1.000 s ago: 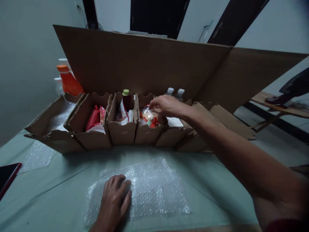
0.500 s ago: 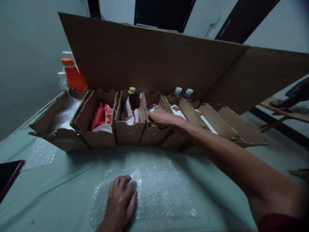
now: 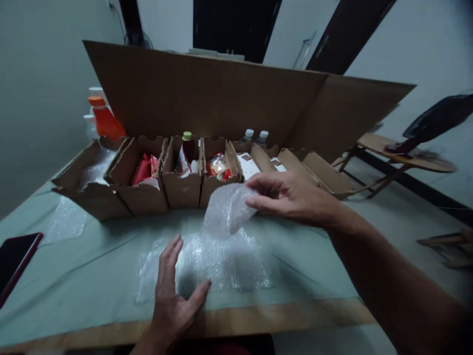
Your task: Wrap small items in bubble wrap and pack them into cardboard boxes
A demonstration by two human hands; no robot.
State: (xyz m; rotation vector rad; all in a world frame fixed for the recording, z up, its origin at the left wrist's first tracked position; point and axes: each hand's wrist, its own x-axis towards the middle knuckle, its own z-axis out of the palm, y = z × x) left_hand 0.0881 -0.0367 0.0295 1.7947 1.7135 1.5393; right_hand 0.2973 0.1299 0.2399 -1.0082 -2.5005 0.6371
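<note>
Right hand [image 3: 291,199] fingers pinch the bubble wrap sheet [image 3: 221,236] at frame centre, far edge lifted off the table [image 3: 74,276]. Left hand [image 3: 173,291] splayed wide, barely touching; sheet may slide.

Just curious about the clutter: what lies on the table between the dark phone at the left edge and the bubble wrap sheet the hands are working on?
In the head view, only bare green table lies between the phone and the bubble wrap sheet.
</note>
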